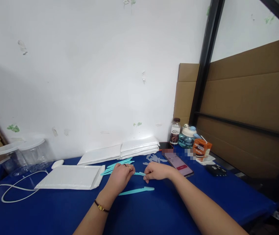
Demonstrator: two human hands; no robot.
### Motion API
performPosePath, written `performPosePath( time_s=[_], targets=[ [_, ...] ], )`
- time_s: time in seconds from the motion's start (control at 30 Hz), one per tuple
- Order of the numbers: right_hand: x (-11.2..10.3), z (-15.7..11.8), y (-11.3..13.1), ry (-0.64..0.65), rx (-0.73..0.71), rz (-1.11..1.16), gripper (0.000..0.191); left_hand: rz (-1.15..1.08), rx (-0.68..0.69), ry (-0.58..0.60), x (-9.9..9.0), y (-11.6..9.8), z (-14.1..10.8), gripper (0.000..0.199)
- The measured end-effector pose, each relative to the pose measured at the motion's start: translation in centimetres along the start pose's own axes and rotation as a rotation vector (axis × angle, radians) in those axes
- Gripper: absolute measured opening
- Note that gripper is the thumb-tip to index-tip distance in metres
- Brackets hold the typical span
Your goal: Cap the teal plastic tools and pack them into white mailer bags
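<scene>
My left hand (122, 174) is closed around the handle of a turquoise eyebrow razor (139, 173), held over the table. At the razor's head end, my right hand (156, 171) pinches with thumb and fingers; whether a cap is between them is too small to tell. Another turquoise eyebrow razor (136, 191) lies on the blue tabletop nearer to me. Behind my left hand is a pile of similar turquoise razors (119, 163), partly hidden. Several small translucent caps (154, 158) are scattered just behind my right hand.
A white padded envelope (70, 177) lies at left, with stacked envelopes (139, 147) against the wall. White cable (19, 186) and clear jars (34, 155) stand farther left. At right are a phone (178, 164), bottle (175, 131), blue jug (187, 137), orange carton (202, 150) and black object (216, 170).
</scene>
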State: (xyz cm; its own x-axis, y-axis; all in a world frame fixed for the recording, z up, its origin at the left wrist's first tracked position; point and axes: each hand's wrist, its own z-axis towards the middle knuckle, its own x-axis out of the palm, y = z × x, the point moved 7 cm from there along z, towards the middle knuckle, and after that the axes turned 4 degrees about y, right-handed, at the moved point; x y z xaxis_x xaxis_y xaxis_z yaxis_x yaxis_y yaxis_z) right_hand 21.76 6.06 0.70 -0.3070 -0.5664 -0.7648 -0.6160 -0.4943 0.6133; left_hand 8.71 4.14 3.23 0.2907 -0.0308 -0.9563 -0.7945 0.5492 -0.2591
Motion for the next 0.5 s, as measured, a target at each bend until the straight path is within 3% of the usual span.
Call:
performPosePath(
  time_s=[0.1,0.17,0.3,0.37,0.5],
  targets=[
    [-0.2,-0.4,-0.6,0.014,0.011,0.029,0.025,-0.032,-0.01,0.041,0.4,0.5,-0.1,0.021],
    [-0.8,-0.6,-1.3,-0.055,0.018,0.051,0.029,-0.029,-0.048,0.037,0.3,1.6,-0.2,0.015],
    [-3.2,-0.7,-3.0,-0.427,0.057,-0.077,0.021,0.05,-0.235,-0.085,-1.1,5.5,-0.9,0.014],
    [-3.5,-0.4,-3.5,-0.531,0.069,-0.195,0.016,0.091,-0.304,-0.113,-1.5,7.1,-1.2,0.016],
    [-2.8,0.6,-3.7,-0.519,0.107,-0.351,0.012,0.109,-0.328,-0.06,-0.9,8.3,-1.4,0.017]
  ],
)
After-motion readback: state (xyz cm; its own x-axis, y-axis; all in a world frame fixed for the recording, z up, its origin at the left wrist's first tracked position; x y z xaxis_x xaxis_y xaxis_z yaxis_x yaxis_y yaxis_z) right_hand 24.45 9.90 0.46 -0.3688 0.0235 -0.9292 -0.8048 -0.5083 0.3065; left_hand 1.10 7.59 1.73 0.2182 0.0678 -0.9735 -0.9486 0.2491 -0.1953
